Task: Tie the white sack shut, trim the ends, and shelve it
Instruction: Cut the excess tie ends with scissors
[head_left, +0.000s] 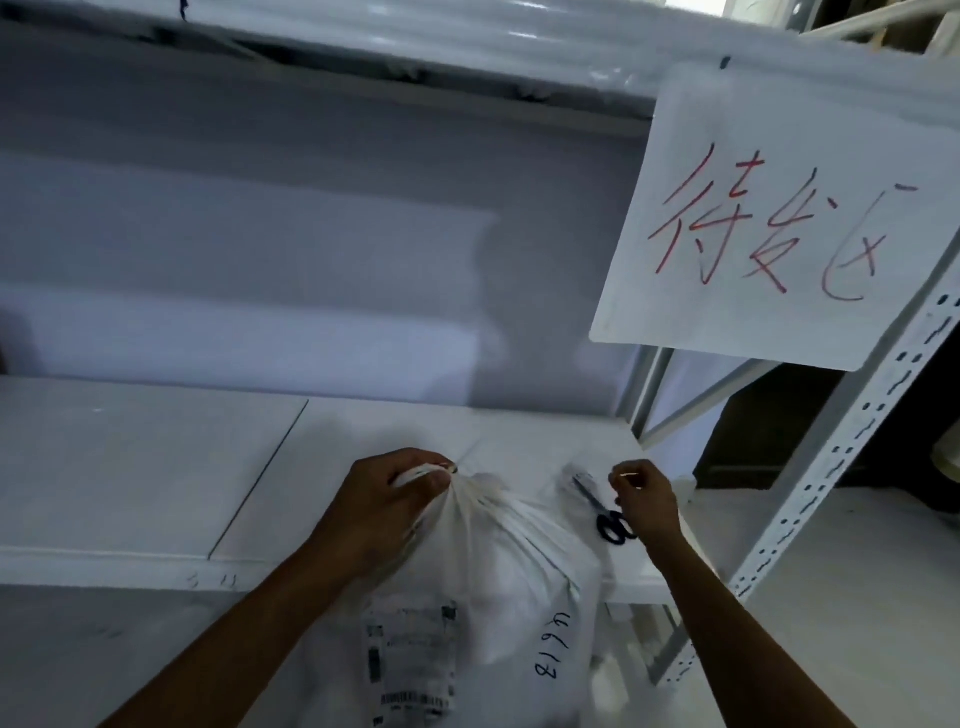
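Observation:
The white sack (519, 577) stands in front of the white shelf (156, 467), with a printed label and handwritten digits on its side. My left hand (384, 504) grips the gathered neck of the sack at the top. My right hand (647, 499) hovers to the right with thumb and fingers pinched together, perhaps on a thin tie that I cannot make out. Black-handled scissors (605, 512) lie on the shelf just left of my right hand, half hidden by it.
A white paper sign (779, 218) with red handwriting hangs from the upper shelf at the right. A perforated white upright (852, 447) of the rack slants down the right side. The shelf board stretches far to the left.

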